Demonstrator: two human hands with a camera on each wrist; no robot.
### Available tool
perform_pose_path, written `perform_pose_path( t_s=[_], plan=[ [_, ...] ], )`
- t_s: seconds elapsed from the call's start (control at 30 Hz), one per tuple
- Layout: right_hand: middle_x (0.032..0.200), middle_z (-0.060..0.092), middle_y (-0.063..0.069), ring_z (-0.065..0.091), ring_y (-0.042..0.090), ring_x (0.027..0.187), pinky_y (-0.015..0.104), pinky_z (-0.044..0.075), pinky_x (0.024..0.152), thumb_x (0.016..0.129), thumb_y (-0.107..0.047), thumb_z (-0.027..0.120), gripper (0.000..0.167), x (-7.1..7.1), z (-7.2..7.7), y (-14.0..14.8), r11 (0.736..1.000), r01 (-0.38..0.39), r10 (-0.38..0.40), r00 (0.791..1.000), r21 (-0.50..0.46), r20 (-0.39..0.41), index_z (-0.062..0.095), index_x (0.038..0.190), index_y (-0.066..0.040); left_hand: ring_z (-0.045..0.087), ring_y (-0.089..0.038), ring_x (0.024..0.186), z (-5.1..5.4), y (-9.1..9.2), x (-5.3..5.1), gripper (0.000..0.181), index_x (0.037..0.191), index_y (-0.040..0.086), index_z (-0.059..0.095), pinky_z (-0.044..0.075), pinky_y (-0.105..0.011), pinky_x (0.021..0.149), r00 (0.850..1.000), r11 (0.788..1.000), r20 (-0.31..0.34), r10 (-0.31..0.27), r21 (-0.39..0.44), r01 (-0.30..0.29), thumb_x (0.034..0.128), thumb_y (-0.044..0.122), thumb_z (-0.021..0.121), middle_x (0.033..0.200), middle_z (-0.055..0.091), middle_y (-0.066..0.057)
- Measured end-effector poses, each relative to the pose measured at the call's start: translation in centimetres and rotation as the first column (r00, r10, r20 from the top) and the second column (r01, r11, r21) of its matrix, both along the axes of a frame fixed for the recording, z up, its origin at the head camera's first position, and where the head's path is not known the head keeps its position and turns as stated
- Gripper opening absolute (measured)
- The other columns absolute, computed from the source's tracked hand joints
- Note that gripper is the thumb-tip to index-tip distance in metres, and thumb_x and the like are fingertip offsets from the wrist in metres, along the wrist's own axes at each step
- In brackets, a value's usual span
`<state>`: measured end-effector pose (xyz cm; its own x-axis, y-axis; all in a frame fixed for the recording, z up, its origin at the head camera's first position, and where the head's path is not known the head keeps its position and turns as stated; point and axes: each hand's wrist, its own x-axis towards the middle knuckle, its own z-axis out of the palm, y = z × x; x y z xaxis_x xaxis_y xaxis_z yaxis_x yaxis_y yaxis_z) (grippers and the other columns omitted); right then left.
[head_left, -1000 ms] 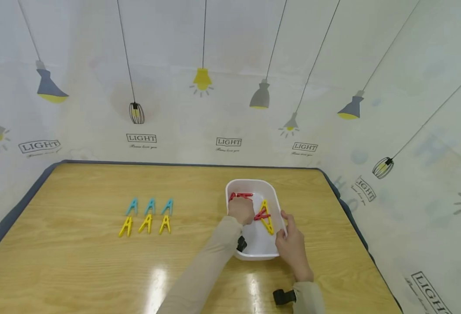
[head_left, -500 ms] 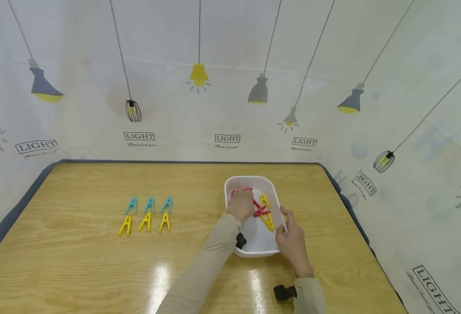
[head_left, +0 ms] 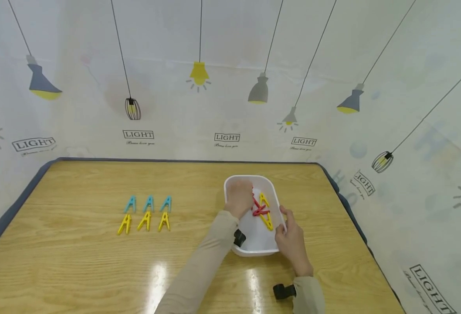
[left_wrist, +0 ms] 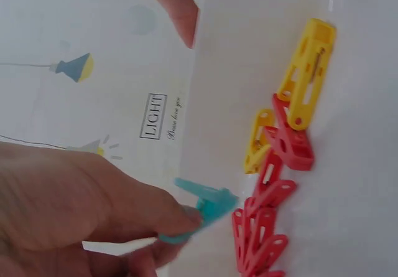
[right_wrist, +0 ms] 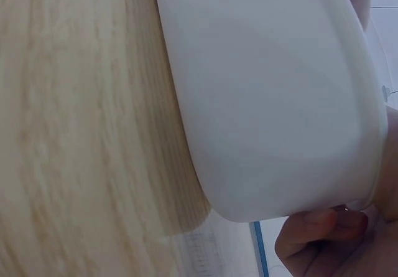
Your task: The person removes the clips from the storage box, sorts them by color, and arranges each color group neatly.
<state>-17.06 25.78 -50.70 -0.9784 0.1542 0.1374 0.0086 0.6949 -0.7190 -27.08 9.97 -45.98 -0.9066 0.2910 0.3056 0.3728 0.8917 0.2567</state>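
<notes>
My left hand (head_left: 239,198) reaches into the white plastic tub (head_left: 250,250) at its far left. In the left wrist view, its thumb and fingers pinch a teal clothespin (left_wrist: 214,207) just above several red clothespins (left_wrist: 268,227). Two yellow clothespins (left_wrist: 311,71) lie farther along the tub floor, with a red one touching them. My right hand (head_left: 293,242) grips the tub's right rim near the front corner. From the head view, the teal clothespin is hidden behind my left hand.
On the wooden table (head_left: 89,266), to the left of the tub, three teal clothespins (head_left: 148,203) stand in a row above three yellow clothespins (head_left: 144,221). Behind the table's dark edge (head_left: 191,161) rises a wall covering with printed lamps.
My left hand has shifted a little toward the tub's far end, covering most of the red clothespins there. My right hand keeps its grip on the rim.
</notes>
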Motion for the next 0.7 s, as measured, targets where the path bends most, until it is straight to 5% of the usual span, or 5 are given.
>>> perform_pose_path(
  t_s=[0.07,0.13,0.27,0.7],
  plan=[
    [0.066,0.05,0.005,0.042,0.011,0.054,0.023,0.034,0.048,0.092,0.004,0.049,0.052,0.0,0.0,0.0,1.0,-0.001,0.001,1.0,0.002,-0.006,0.046,0.144,-0.002,0.06,-0.017,0.063,0.5,0.0,-0.2,0.019,0.064,0.011,0.063,0.046,-0.031,0.061,1.0,0.999,0.005,-0.017,0.046,0.016,0.0788,0.007,0.073,0.059,0.056,0.002],
    [0.066,0.05,0.005,0.042,0.011,0.053,0.023,0.034,0.047,0.093,0.004,0.048,0.052,0.1,0.0,-0.1,1.0,-0.003,0.003,1.0,0.003,-0.004,0.045,0.145,-0.002,0.058,-0.014,0.064,0.9,0.0,-0.5,0.012,0.071,0.009,0.067,0.046,-0.027,0.061,0.995,0.989,0.078,-0.058,0.139,0.046,0.0828,0.006,0.071,0.065,0.06,0.002],
    [0.067,0.05,0.005,0.042,0.011,0.054,0.023,0.034,0.048,0.094,0.003,0.049,0.052,0.0,0.0,-0.1,1.0,-0.004,0.004,1.0,0.008,0.006,0.044,0.145,-0.003,0.061,-0.012,0.077,1.5,0.0,-1.0,0.007,0.097,0.007,0.074,0.052,-0.023,0.072,0.966,0.941,0.211,-0.147,0.332,0.07,0.0918,0.006,0.068,0.09,0.071,-0.002],
    [0.078,0.055,0.01,0.046,0.016,0.063,0.026,0.038,0.054,0.097,-0.001,0.047,0.053,-0.2,0.2,-0.2,1.0,0.02,-0.022,0.996,0.021,0.083,0.04,0.149,-0.006,0.063,-0.015,0.088,2.3,-1.3,-0.6,0.013,0.102,0.009,0.074,0.054,-0.027,0.078,0.971,0.862,0.181,-0.157,0.504,0.045,0.09,0.012,0.068,0.099,0.072,-0.002]
  ],
)
